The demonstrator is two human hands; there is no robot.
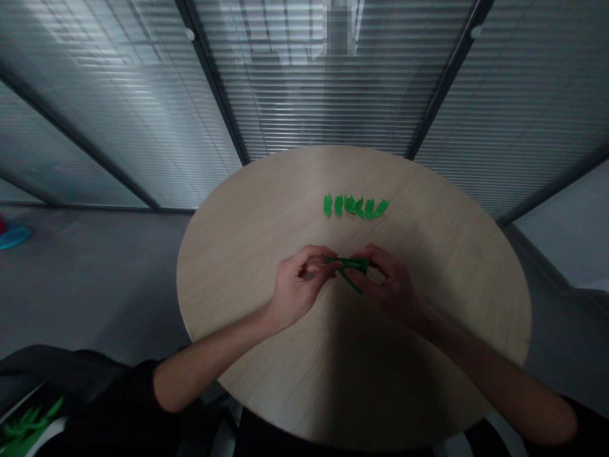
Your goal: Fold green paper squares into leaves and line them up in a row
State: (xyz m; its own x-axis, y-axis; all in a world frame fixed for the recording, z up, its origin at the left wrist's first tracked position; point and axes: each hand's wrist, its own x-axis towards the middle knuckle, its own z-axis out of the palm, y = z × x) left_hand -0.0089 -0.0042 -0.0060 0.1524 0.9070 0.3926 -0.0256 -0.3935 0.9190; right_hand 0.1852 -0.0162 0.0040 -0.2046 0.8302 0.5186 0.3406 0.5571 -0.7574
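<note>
My left hand [297, 287] and my right hand [390, 285] meet over the middle of a round wooden table [266, 209]. Both pinch the same small folded piece of green paper [351, 266], the left at its left tip, the right around its right end. The paper is partly hidden by my fingers. Beyond my hands, a row of several small green folded paper shapes [356, 206] lies on the tabletop.
Glass walls with closed blinds [143, 127] stand behind the table. More green pieces [28, 422] lie at the bottom left near my dark sleeve. A blue and red object [12, 235] sits on the floor at the far left.
</note>
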